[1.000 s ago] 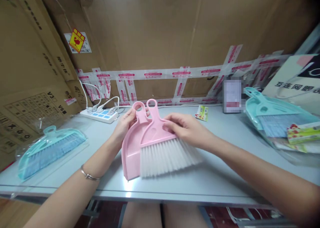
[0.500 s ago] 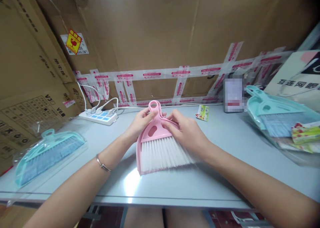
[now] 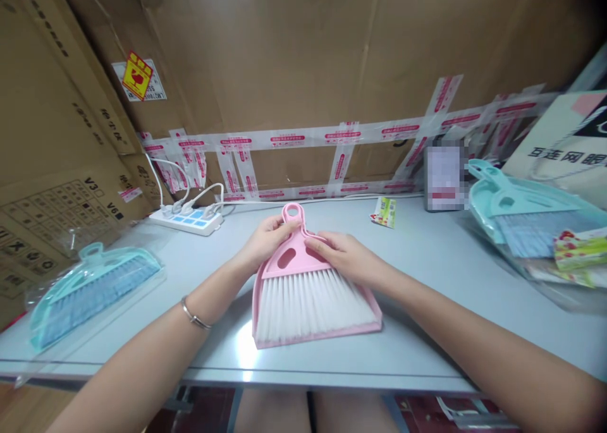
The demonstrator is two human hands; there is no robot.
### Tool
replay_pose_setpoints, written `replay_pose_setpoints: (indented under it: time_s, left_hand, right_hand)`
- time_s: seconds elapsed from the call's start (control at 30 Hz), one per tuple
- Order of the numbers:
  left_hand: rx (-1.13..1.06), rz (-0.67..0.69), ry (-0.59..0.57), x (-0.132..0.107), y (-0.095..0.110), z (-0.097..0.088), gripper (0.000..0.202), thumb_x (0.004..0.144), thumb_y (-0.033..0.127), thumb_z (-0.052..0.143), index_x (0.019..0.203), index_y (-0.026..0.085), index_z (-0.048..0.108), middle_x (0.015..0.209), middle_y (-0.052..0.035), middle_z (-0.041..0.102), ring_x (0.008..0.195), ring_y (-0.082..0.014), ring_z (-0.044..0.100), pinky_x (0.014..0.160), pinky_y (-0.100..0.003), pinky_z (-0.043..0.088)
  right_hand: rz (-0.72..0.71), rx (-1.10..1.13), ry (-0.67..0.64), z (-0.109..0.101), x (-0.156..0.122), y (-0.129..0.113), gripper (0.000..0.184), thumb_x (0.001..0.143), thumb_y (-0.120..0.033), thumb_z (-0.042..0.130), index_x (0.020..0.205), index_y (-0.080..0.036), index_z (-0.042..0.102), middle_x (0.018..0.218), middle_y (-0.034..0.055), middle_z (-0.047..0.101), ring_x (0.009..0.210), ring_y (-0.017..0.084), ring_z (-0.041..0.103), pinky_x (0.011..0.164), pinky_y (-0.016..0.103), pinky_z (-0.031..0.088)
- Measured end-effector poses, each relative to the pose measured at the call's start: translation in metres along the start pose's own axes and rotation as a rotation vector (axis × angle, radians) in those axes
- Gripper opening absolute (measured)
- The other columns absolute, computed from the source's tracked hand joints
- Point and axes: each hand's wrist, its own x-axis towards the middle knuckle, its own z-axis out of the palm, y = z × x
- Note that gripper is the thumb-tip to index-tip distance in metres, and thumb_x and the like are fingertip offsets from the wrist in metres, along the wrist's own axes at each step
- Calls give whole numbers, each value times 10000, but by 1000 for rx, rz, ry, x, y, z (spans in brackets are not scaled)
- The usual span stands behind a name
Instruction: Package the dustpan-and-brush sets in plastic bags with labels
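A pink hand brush (image 3: 308, 300) with white bristles lies nested in a pink dustpan (image 3: 327, 337) in front of me. Both handles overlap at the top, ending in a ring. My left hand (image 3: 266, 244) is closed around the handles, thumb on top of the brush. My right hand (image 3: 351, 257) grips the right shoulder of the set, thumb on the brush and fingers partly hidden behind the pan. The front lip of the dustpan is tilted down toward the table's near edge.
On the left lies a bagged teal brush-and-dustpan set (image 3: 97, 294); another teal set (image 3: 526, 215) is at right. Behind are a power strip (image 3: 187, 219), a small printed card (image 3: 384, 212), a phone-like device (image 3: 444, 177) and large cardboard boxes (image 3: 284, 54).
The brush and dustpan have come down slightly toward me and now face me more squarely. The bristles sit fully within the pan, whose right corner now shows. Both hands keep their hold.
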Motion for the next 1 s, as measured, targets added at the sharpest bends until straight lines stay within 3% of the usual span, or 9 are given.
replay_pose_setpoints:
  time_s: [0.27,0.43,0.57,0.83,0.93,1.0]
  left_hand:
    - [33,-89,13,-5,11,0,298,703,445,665,731,155,598,650,3,587,555,-106,527,530,-224,405]
    - [251,-169,-181,-23,13,-11,401,705,423,678,1026,188,630,955,-64,657,849,-197,599,688,-273,462]
    - [299,-143,-255,-26,5,-11,371,801,457,560,1017,163,630,960,-61,660,860,-196,597,727,-286,451]
    - [341,-170,-190,-23,2,-7,374,785,484,568,949,151,616,914,-47,654,809,-175,590,722,-278,444]
    - [338,-163,-171,-22,1,-8,358,773,474,586,933,154,605,873,-35,643,777,-162,582,701,-268,438]
    - [349,-165,-165,-22,-1,-11,355,763,474,596,915,153,601,827,-24,629,743,-153,572,666,-257,427]
  right_hand:
    - [-5,-67,49,4,-1,1,448,877,-566,342,677,-190,481,660,2,540,623,141,463,576,259,308]
    - [9,-120,139,-3,-1,2,423,887,-522,338,656,-191,463,672,9,556,636,145,479,598,260,312]
    - [43,-172,141,-6,2,7,409,891,-505,332,647,-193,436,673,16,557,636,147,477,601,262,317]
    - [23,-156,144,-1,7,10,422,884,-517,343,651,-187,465,675,21,567,640,149,489,603,270,337]
    - [77,-21,102,-16,15,19,425,836,-562,417,687,-184,541,714,33,607,658,156,537,604,270,392]
    - [177,38,185,-40,22,35,406,786,-579,490,745,-188,593,770,56,640,714,180,584,642,291,443]
